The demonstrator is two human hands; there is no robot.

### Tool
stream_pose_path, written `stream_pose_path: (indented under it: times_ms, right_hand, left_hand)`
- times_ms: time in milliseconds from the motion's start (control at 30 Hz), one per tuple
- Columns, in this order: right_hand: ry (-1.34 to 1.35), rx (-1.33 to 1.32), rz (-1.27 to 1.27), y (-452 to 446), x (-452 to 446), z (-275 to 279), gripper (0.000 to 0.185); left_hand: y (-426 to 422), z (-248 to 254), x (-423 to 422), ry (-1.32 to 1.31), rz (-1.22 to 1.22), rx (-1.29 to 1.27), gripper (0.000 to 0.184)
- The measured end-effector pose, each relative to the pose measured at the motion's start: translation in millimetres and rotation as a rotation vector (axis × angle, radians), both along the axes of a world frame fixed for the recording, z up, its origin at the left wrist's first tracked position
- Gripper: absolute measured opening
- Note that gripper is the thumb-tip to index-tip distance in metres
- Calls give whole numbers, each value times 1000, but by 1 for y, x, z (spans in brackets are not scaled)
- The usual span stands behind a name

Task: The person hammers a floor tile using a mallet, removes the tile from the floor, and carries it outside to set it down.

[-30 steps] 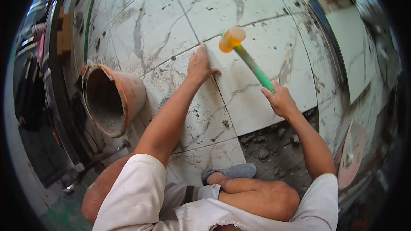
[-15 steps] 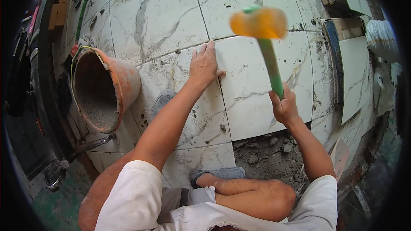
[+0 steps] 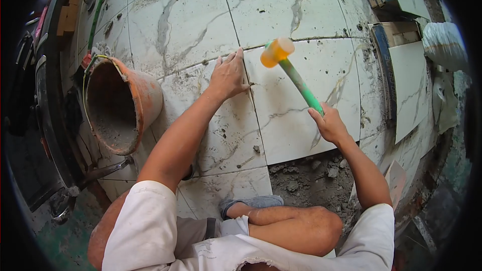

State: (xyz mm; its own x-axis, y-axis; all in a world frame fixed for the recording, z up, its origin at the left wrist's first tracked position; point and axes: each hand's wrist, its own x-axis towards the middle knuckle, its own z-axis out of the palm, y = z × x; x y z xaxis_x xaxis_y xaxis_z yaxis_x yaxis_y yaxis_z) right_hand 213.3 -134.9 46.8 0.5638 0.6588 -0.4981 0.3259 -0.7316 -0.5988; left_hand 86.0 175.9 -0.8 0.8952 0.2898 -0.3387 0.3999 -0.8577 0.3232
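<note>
My right hand is closed round the green handle of a rubber mallet. Its orange-yellow head is over the far left part of a white marble-patterned tile; whether it touches the surface I cannot tell. My left hand lies flat with fingers spread on the neighbouring tile, its fingertips and thumb at the joint between the two tiles. Along the near edge of the right tile is a bed of loose grey mortar.
An orange bucket with grey residue inside lies tipped towards me on the left. Tile boxes and a leaning loose tile stand at the right. A black metal frame runs along the left side. Mortar crumbs dot the tiles.
The mallet head has swung left and towards the joint, and its handle now leans more to the left. My left hand has shifted slightly left and nearer, still flat.
</note>
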Motion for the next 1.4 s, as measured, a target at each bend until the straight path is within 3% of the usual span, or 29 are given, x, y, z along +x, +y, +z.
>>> stream_pose_path:
  times_ms: [133,200,267,333,467,533,600,667,800,933,1067,1100,1133,1233,1333,1400]
  right_hand:
    - [66,209,-204,9,-8,28,43]
    - [59,319,-261,0,-19,28,45]
    - [240,430,-432,-7,-32,41,47]
    - [218,458,-480,-19,-48,45,49]
    - [187,389,-602,-65,-75,38,51]
    - [176,354,-676,-90,-94,32,50]
    - [183,352,-794,-104,-105,37,49]
    - [251,357,-900,-127,-114,35,48]
    - [245,241,-1092,-159,-122,41,38]
    - [189,271,-1264,-204,-128,28,39]
    - [293,309,-1398,-255,-112,16,37]
    - [304,341,-1408,-266,-106,13,36]
    - [303,355,-1405,-274,-103,11,36]
    - [224,342,-1336,-275,-89,15,38]
    - [190,388,-1259,-237,-77,42,41]
    - [-3,446,-1187,-196,-67,56,43]
  left_hand:
    - [10,-14,-11,-75,-18,-33,107]
    - [11,-11,-20,-56,-147,-44,91]
    - [-6,-20,-36,-76,-185,-50,82]
    - [-32,-29,-58,-158,-254,-82,66]
    - [-111,-30,-121,-221,-241,-203,63]
    - [-162,-19,-165,-18,-263,-260,58]
    - [-199,36,-151,491,-65,-846,51]
    - [-228,30,-162,178,-172,-879,44]
    - [-225,17,-113,54,-68,-689,38]
    - [-163,-4,-48,-284,-190,-295,52]
    - [-114,-1,15,-215,-286,-77,86]
    - [-108,0,30,-132,-328,-42,104]
    - [-107,3,44,-140,-329,-31,104]
    - [-104,2,91,-23,-445,112,131]
    - [-96,-9,117,78,-411,114,137]
    - [-97,-10,122,96,-391,144,142]
